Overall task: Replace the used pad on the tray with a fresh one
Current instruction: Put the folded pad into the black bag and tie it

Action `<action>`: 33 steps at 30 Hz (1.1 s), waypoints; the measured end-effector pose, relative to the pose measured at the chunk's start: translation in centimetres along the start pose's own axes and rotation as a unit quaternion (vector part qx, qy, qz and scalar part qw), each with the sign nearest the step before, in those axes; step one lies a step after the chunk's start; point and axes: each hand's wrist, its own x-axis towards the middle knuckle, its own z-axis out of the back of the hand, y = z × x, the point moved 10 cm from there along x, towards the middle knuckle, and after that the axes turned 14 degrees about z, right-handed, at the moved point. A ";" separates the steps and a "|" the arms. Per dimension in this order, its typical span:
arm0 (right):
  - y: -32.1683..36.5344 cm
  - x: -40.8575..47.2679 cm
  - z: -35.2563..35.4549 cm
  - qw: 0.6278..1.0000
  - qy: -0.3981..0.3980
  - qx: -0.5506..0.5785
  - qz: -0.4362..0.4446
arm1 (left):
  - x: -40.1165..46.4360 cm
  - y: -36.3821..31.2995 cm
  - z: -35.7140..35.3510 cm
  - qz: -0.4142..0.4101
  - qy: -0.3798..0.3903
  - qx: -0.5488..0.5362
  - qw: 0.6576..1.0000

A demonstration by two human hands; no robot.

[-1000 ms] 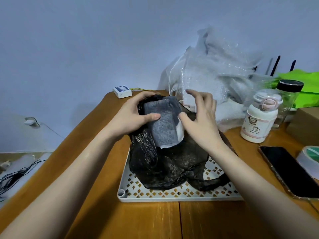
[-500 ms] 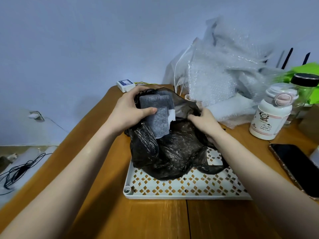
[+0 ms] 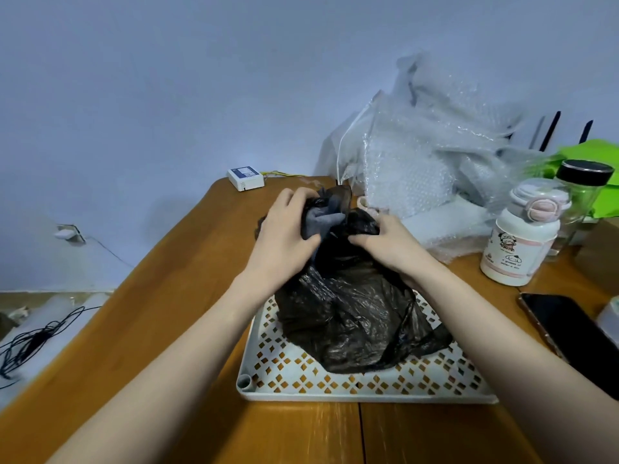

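Note:
A crumpled black plastic bag (image 3: 351, 313) sits on the white lattice tray (image 3: 335, 380) on the wooden table. A grey used pad (image 3: 321, 222) pokes out of the bag's mouth, mostly sunk inside it. My left hand (image 3: 284, 236) grips the pad together with the bag's left rim. My right hand (image 3: 388, 244) grips the bag's right rim, fingers curled into the plastic. No fresh pad is visible.
A heap of bubble wrap (image 3: 418, 169) lies behind the tray. A white bottle (image 3: 519, 242) and a glass jar (image 3: 582, 189) stand at the right, a black phone (image 3: 569, 329) beside them. A small white box (image 3: 245, 179) sits at the table's far edge.
The grey pad has gone from held up above the bag to pushed down into its mouth. My right hand moved off the pad onto the bag's right rim.

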 end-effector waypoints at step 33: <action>-3.4 -6.6 2.9 0.947 0.271 -0.154 -0.077 | -2.3 1.7 -4.8 0.074 0.228 0.126 0.963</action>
